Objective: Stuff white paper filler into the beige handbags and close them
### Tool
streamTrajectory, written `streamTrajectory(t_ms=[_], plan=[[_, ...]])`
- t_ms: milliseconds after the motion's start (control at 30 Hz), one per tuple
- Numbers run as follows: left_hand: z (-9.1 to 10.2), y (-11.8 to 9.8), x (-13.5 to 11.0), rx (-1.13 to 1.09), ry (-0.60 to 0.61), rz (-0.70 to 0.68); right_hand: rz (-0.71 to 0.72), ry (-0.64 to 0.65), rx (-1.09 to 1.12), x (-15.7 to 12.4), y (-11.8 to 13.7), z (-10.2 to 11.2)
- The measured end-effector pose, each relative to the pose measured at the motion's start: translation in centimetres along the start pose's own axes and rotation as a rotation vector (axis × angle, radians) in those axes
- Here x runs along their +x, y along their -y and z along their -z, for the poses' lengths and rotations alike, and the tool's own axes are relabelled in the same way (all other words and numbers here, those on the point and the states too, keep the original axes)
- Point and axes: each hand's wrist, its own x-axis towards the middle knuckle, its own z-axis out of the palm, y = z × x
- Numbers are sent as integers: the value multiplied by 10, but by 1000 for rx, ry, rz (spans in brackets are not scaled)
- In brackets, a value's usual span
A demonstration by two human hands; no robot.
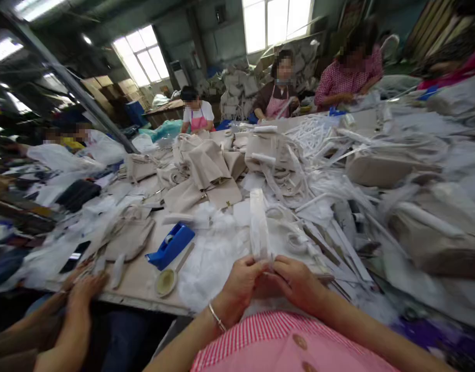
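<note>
White band point(259, 222) partly behind fingers point(284, 266)

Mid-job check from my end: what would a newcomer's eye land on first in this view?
Probably the bright blue plastic tape dispenser, standing out on the tan tabletop to the left of the person's hands. Next, the upright loop wrapped in white at front centre, with the left hand and right hand at its base. Beyond it, soft beige bags lie heaped mid-table.
</note>
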Motion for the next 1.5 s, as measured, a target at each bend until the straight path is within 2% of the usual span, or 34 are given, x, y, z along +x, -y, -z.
streamTrajectory(t_ms=[100, 167, 233, 267, 333, 433, 467, 533, 600, 667, 767, 833, 867, 900, 933, 1000, 1100, 1200, 1300, 1400, 1500], plan=[[4, 2, -7, 362, -27, -369, -399, 48, 352, 11, 0, 9], [6, 2, -11, 518, -13, -527, -634, 41, 577, 17, 1, 10], [8, 2, -11, 583, 16, -577, -769, 1, 733, 19, 3, 7], [10, 1, -11, 575, 34, -550, -756, -19, 747, 20, 3, 4], [11, -1, -8, 436, 74, -380, -614, -58, 624, 18, 4, -1], [12, -5, 0, -43, 141, 3, -232, -86, 222, 13, -1, -9], [11, -6, 2, -175, 149, 88, -104, -85, 89, 11, -3, -11], [8, -8, 5, -297, 154, 152, 77, -77, -110, 8, -8, -11], [6, -8, 6, -313, 131, 143, 126, -52, -161, 8, -11, -8], [5, -7, 4, -287, 91, 96, 26, 5, -10, 11, -10, -2], [6, -3, -1, 66, 29, -178, -399, 85, 441, 18, -7, 5], [9, 0, -3, 398, 13, -409, -666, 58, 647, 22, -6, 3], [10, 1, -3, 515, 4, -487, -731, 18, 689, 24, -6, 0], [11, 2, -2, 589, -6, -527, -733, -29, 691, 25, -6, -2], [12, 2, -2, 616, -15, -527, -686, -69, 661, 25, -6, -5], [14, 0, 0, 548, -5, -418, -512, -126, 529, 25, -7, -8], [17, -9, 1, 225, 140, -141, -194, -115, 246, 24, -11, -6], [18, -17, 3, -138, 255, 34, 66, -80, 28, 23, -16, -2], [16, -16, 10, -295, 192, 111, 243, -70, -159, 23, -23, -4], [11, -12, 17, -317, 86, 128, 300, -67, -257, 24, -29, -3], [4, -11, 15, -151, 8, 38, 118, -10, -63, 26, -26, 7]])
